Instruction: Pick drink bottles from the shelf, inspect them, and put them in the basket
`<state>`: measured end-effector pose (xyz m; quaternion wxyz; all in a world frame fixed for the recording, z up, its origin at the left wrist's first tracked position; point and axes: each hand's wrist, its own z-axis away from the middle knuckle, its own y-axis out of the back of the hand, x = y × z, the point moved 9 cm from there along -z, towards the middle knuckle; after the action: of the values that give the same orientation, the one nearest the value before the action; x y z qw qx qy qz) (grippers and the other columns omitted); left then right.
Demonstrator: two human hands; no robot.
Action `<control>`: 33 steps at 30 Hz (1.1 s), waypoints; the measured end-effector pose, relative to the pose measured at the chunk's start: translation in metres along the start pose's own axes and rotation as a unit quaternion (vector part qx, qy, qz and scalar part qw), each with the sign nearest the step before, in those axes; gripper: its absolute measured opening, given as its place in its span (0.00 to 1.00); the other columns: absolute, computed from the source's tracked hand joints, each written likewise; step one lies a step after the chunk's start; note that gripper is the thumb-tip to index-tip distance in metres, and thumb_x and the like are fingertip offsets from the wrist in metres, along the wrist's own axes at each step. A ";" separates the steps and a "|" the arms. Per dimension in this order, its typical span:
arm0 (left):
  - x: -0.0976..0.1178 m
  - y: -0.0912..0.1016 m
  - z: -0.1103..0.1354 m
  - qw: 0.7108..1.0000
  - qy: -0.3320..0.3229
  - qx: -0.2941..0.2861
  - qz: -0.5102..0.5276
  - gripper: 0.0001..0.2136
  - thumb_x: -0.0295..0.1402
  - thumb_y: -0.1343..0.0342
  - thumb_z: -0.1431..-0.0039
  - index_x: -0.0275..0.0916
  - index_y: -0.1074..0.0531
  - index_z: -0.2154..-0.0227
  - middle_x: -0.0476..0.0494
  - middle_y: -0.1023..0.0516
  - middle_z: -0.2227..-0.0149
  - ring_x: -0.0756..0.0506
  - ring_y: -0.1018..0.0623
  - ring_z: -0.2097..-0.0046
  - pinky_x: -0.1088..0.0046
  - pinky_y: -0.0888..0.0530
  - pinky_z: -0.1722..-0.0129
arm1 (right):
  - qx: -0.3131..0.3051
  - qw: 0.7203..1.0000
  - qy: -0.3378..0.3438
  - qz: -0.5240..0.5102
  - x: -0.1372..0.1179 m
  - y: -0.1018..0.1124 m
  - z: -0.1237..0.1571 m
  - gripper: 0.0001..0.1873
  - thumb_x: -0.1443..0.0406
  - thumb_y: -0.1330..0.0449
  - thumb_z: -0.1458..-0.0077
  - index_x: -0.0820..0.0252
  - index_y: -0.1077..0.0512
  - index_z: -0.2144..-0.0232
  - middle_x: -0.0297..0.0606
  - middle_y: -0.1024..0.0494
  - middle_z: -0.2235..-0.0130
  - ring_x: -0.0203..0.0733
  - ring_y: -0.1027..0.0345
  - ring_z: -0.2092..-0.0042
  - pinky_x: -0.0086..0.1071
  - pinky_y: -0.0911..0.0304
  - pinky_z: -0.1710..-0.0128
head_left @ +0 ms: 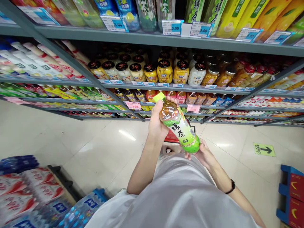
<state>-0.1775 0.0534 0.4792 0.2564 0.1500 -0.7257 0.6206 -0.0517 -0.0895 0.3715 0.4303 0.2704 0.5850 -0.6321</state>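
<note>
Tilted in front of my body is a green tea bottle (179,126) with a yellow-green cap, amber contents and a green label. My left hand (158,122) wraps round its upper part, thumb close to the cap. The bottle's base rests against the fingers of my right hand (201,152), which closes round the lower end from below; part of those fingers is hidden behind the bottle. Beneath it, a red shopping basket (170,136) shows partly on the floor.
Ahead stand grey shelves (118,36) with drinks above and jars of fruit (164,71) on the middle level. Packs of bottled water (80,207) are stacked at lower left. A blue crate (283,193) with red boxes sits at right. An arrow sign (264,149) marks the tiled floor.
</note>
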 end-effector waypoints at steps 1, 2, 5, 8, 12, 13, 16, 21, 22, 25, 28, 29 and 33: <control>0.000 0.001 0.001 1.000 0.001 0.004 -0.003 0.10 0.42 0.39 0.37 0.41 0.23 0.65 0.46 0.20 0.62 0.46 0.18 0.54 0.68 0.24 0.43 | -0.001 1.000 -0.003 0.000 0.001 -0.001 0.001 0.36 0.39 0.29 0.53 0.62 0.24 0.55 0.48 0.16 0.62 0.45 0.22 0.72 0.34 0.27 0.76; 0.000 0.003 0.001 1.000 0.001 0.005 -0.002 0.10 0.42 0.39 0.37 0.41 0.22 0.65 0.46 0.20 0.62 0.46 0.18 0.54 0.69 0.24 0.44 | 0.001 1.000 -0.003 0.002 0.001 -0.001 0.001 0.36 0.39 0.30 0.52 0.62 0.24 0.56 0.48 0.16 0.64 0.44 0.23 0.74 0.33 0.28 0.77; 0.000 0.005 0.004 1.000 0.003 -0.002 0.016 0.09 0.42 0.36 0.40 0.41 0.21 0.64 0.48 0.19 0.62 0.48 0.19 0.56 0.71 0.23 0.46 | 0.009 1.000 -0.006 0.007 0.000 0.002 0.002 0.37 0.37 0.33 0.50 0.63 0.24 0.55 0.48 0.16 0.65 0.41 0.25 0.76 0.31 0.29 0.79; -0.002 0.008 0.006 1.000 0.007 0.002 0.018 0.10 0.42 0.35 0.41 0.41 0.20 0.64 0.49 0.18 0.62 0.47 0.19 0.55 0.70 0.23 0.45 | 0.012 1.000 -0.018 -0.002 0.000 0.006 0.003 0.37 0.37 0.33 0.50 0.62 0.23 0.54 0.48 0.16 0.64 0.39 0.26 0.78 0.29 0.30 0.80; -0.007 0.014 0.008 0.999 0.026 0.027 -0.008 0.10 0.42 0.36 0.40 0.41 0.22 0.63 0.48 0.18 0.61 0.46 0.18 0.55 0.68 0.22 0.47 | 0.008 0.997 -0.076 -0.031 0.016 0.009 0.006 0.43 0.32 0.41 0.48 0.62 0.23 0.51 0.52 0.15 0.60 0.36 0.29 0.80 0.26 0.35 0.83; -0.008 0.016 0.009 0.999 0.032 0.032 -0.013 0.10 0.43 0.37 0.40 0.41 0.22 0.64 0.47 0.18 0.61 0.45 0.18 0.54 0.67 0.22 0.48 | 0.003 0.995 -0.090 -0.036 0.021 0.009 0.007 0.45 0.30 0.42 0.48 0.62 0.23 0.49 0.52 0.16 0.58 0.35 0.30 0.80 0.26 0.35 0.83; -0.012 0.017 0.010 0.998 0.041 0.034 -0.016 0.12 0.44 0.36 0.41 0.41 0.24 0.63 0.47 0.18 0.60 0.44 0.18 0.52 0.68 0.22 0.49 | -0.018 0.993 -0.102 -0.049 0.031 0.011 0.010 0.45 0.30 0.42 0.49 0.60 0.25 0.46 0.51 0.16 0.57 0.33 0.32 0.81 0.25 0.36 0.83; -0.015 0.017 0.008 0.999 0.037 0.024 -0.031 0.14 0.46 0.34 0.43 0.41 0.24 0.63 0.47 0.18 0.60 0.44 0.17 0.53 0.66 0.21 0.49 | -0.029 0.991 -0.100 -0.081 0.032 0.010 0.010 0.45 0.32 0.39 0.49 0.60 0.26 0.45 0.51 0.15 0.57 0.32 0.31 0.80 0.24 0.34 0.82; -0.013 0.017 0.007 0.998 0.026 0.021 -0.048 0.14 0.46 0.33 0.43 0.41 0.23 0.62 0.47 0.18 0.60 0.44 0.17 0.54 0.66 0.21 0.48 | -0.022 0.991 -0.099 -0.088 0.031 0.010 0.009 0.44 0.33 0.39 0.48 0.61 0.25 0.45 0.51 0.16 0.57 0.34 0.28 0.78 0.24 0.33 0.81; 0.006 0.012 0.005 0.989 -0.044 -0.008 -0.144 0.13 0.42 0.32 0.43 0.42 0.22 0.60 0.47 0.17 0.62 0.44 0.17 0.54 0.65 0.22 0.46 | 0.023 0.988 -0.084 -0.125 0.030 0.015 0.003 0.34 0.43 0.37 0.41 0.64 0.25 0.47 0.53 0.16 0.54 0.42 0.19 0.64 0.25 0.25 0.72; 0.024 0.004 0.004 0.938 -0.108 -0.059 -0.324 0.07 0.38 0.35 0.38 0.41 0.19 0.62 0.45 0.16 0.59 0.43 0.17 0.50 0.63 0.24 0.41 | 0.077 0.977 -0.066 -0.187 0.036 0.029 -0.004 0.25 0.53 0.39 0.35 0.67 0.26 0.45 0.53 0.17 0.52 0.45 0.18 0.56 0.32 0.22 0.55; 0.022 0.003 0.002 0.915 -0.100 -0.085 -0.382 0.08 0.38 0.36 0.36 0.41 0.18 0.60 0.43 0.16 0.55 0.42 0.18 0.47 0.62 0.25 0.39 | 0.089 0.972 -0.068 -0.209 0.041 0.035 -0.006 0.25 0.55 0.40 0.34 0.68 0.27 0.44 0.54 0.17 0.51 0.45 0.17 0.56 0.34 0.22 0.52; -0.019 0.018 -0.001 0.800 0.032 -0.203 -0.563 0.22 0.41 0.44 0.31 0.44 0.31 0.36 0.38 0.27 0.36 0.39 0.26 0.36 0.59 0.31 0.34 | 0.151 0.945 -0.085 -0.279 0.071 0.071 -0.009 0.25 0.57 0.41 0.33 0.70 0.31 0.41 0.55 0.18 0.50 0.47 0.18 0.56 0.38 0.21 0.55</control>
<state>-0.1713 0.0554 0.4536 0.6081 0.4568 -0.6145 0.2097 -0.0264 -0.0929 0.2743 0.2392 0.1038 0.4960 -0.8282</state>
